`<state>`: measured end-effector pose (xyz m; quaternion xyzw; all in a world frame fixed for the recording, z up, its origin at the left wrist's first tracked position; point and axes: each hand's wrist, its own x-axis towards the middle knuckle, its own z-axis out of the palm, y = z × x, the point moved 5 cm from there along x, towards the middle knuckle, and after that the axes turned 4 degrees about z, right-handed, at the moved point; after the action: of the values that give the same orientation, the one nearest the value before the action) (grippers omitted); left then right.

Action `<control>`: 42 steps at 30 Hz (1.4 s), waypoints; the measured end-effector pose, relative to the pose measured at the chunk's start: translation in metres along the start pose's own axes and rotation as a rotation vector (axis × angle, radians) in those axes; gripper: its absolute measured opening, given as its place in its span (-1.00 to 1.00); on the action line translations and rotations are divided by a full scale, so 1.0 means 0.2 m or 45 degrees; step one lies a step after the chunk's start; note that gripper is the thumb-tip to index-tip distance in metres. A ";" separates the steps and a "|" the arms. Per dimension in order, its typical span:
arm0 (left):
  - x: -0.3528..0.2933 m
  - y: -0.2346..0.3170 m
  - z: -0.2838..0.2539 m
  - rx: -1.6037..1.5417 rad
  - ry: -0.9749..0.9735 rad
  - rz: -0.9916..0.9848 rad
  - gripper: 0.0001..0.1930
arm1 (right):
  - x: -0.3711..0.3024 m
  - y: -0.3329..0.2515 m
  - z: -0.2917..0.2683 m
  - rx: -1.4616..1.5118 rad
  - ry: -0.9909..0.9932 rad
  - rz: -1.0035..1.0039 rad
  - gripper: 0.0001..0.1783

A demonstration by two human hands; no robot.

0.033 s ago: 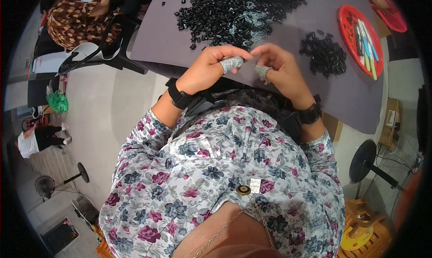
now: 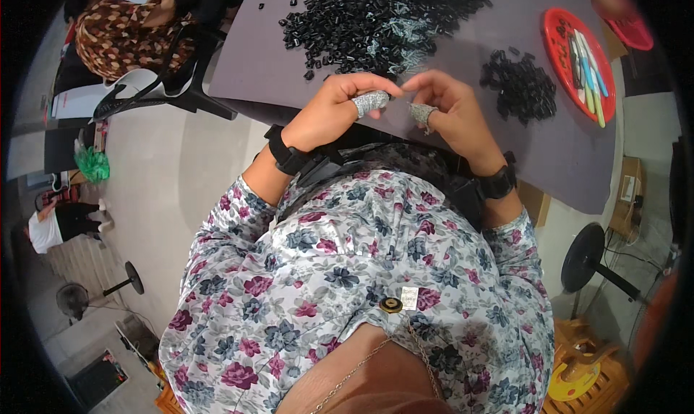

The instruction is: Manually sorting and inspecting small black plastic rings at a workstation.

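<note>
My left hand [image 2: 323,118] and my right hand [image 2: 463,118] meet above the near edge of the table, index fingertips almost touching. Both hands are closed, fingers bent toward the thumbs; anything between them is too small to make out. A silver-grey wrap covers the left thumb, and a similar wrap [image 2: 421,113] is on the right thumb. Just beyond the hands spreads a large pile of small black plastic pieces [image 2: 325,35], with pale translucent bits [image 2: 408,32] among them. A smaller heap of black pieces [image 2: 520,89] lies to the right of my right hand.
On the grey table [image 2: 249,60], a red tray [image 2: 551,35] holds several slim-handled tools [image 2: 587,71] and some black pieces. A black chair [image 2: 206,71] and a seated person [image 2: 130,38] are at the far left. A fan [image 2: 584,259] stands at right.
</note>
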<state>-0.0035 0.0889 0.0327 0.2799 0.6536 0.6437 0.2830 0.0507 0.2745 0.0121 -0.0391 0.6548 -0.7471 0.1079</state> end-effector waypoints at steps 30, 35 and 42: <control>0.01 -0.08 0.04 -0.075 -0.068 -0.131 -0.88 | 0.03 -0.01 0.04 -0.003 0.030 0.010 -0.60; 0.01 -0.06 0.04 -0.105 -0.061 -0.104 -0.88 | 0.03 0.00 0.03 0.038 0.002 0.031 -0.60; 0.01 -0.07 0.05 -0.105 -0.098 -0.030 -0.90 | 0.03 -0.01 0.04 0.020 -0.002 0.039 -0.59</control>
<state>0.0025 0.0967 0.0194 0.2850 0.6183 0.6555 0.3267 0.0462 0.2657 0.0140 -0.0288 0.6493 -0.7505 0.1201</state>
